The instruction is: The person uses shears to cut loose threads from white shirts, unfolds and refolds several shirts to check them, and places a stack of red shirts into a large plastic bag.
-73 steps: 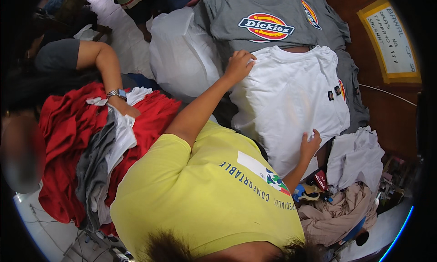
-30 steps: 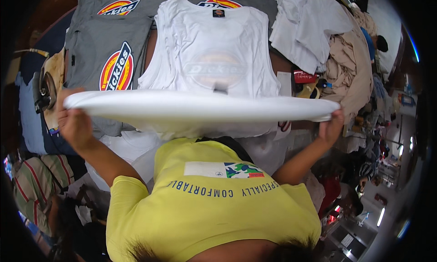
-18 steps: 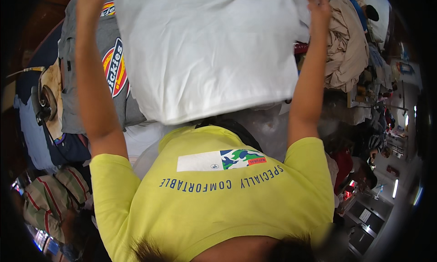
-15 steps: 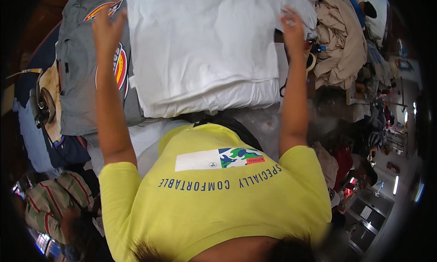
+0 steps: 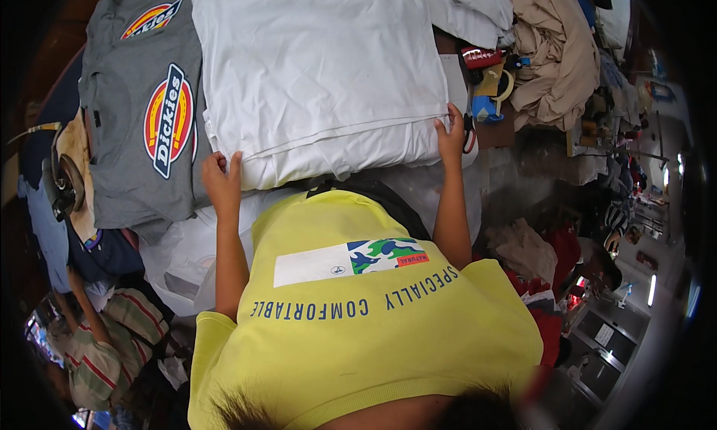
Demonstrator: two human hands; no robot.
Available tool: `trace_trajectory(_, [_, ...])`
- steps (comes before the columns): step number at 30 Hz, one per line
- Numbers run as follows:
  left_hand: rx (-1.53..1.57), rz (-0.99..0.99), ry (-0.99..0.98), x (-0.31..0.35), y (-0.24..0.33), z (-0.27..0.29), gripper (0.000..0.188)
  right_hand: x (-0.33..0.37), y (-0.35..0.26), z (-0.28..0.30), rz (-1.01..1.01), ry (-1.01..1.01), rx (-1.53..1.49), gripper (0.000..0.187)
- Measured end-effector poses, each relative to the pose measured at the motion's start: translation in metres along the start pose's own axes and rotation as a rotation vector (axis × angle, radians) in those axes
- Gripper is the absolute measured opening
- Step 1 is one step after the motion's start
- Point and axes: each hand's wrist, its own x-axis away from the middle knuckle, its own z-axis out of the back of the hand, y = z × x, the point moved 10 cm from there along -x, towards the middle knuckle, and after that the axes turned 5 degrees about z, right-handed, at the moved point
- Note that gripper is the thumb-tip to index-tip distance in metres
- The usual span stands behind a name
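The left hand (image 5: 222, 184) and right hand (image 5: 451, 141) are resting at opposite near corners of the top white cloth (image 5: 321, 64), fingers slightly parted; whether they are pinching it, one cannot tell. This spacing is probably holding its edge straight over the white layers (image 5: 343, 161) beneath. Alongside, grey shirts (image 5: 119, 146) are lying flat, likely avoiding creases; beyond, right, beige cloth (image 5: 553, 57) is lying bunched.

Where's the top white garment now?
Head view, upper middle: the white garment lies right of the grey shirts, its near edge between the left hand and right hand.
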Motion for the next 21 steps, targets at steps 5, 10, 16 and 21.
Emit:
trace_trajectory(5, [0.333, 0.161, -0.091, -0.011, -0.043, -0.001, 0.026, -0.005, 0.003, 0.0, -0.084, -0.007, -0.092, 0.06])
trace_trajectory(10, [0.681, 0.393, -0.178, -0.015, -0.057, -0.001, 0.01, -0.006, 0.003, -0.002, -0.102, -0.032, -0.136, 0.063])
trace_trajectory(16, [0.631, 0.432, -0.269, -0.018, -0.063, -0.008, 0.012, -0.005, 0.0, 0.003, -0.088, 0.025, -0.12, 0.062])
trace_trajectory(21, [0.646, 0.451, -0.4, -0.023, -0.058, -0.008, 0.018, -0.017, -0.023, 0.009, 0.092, 0.073, 0.052, 0.043])
